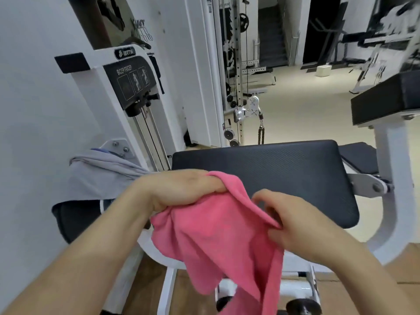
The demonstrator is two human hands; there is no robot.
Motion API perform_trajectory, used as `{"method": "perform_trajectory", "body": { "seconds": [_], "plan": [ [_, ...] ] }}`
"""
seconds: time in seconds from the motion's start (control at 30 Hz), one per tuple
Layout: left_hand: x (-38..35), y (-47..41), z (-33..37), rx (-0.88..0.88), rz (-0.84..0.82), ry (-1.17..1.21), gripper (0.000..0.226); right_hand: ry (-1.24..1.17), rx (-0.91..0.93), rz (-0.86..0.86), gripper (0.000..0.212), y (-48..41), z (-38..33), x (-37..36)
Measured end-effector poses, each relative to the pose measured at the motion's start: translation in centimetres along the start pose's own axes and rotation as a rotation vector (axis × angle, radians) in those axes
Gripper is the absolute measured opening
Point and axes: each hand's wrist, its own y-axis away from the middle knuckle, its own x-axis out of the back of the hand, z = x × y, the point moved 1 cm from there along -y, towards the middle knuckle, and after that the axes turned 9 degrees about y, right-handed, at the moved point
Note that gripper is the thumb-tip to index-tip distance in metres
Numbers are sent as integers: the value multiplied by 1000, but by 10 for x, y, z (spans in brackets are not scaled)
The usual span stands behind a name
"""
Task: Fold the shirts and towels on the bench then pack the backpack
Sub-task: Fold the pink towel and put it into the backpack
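A pink towel (218, 242) hangs crumpled in front of the black padded bench (284, 173). My left hand (181, 189) grips its upper edge, fingers curled over the cloth. My right hand (293, 219) pinches the towel's right edge a little lower. Most of the towel droops below my hands toward the floor. A grey shirt (100, 176) lies draped over a dark pad (77, 217) to the left of the bench. No backpack is in view.
A white weight machine (131, 87) with a black instruction panel stands behind the grey shirt. Another black pad (386, 98) on a white frame rises at the right. Cable equipment and pale gym floor lie beyond the bench.
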Motion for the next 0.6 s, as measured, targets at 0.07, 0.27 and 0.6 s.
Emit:
{"method": "perform_trajectory", "body": {
  "seconds": [0.07, 0.27, 0.6],
  "plan": [
    [2, 7, 2, -27, 22, 83, 26, 34, -84, 48, 38, 4, 17, 1],
    [5, 14, -23, -182, 240, 557, 28, -985, -270, 46, 21, 6, 54, -8],
    [-3, 28, -67, -164, 136, 563, 51, -1968, -312, 104, 22, 22, 47, -13]
  ]
}}
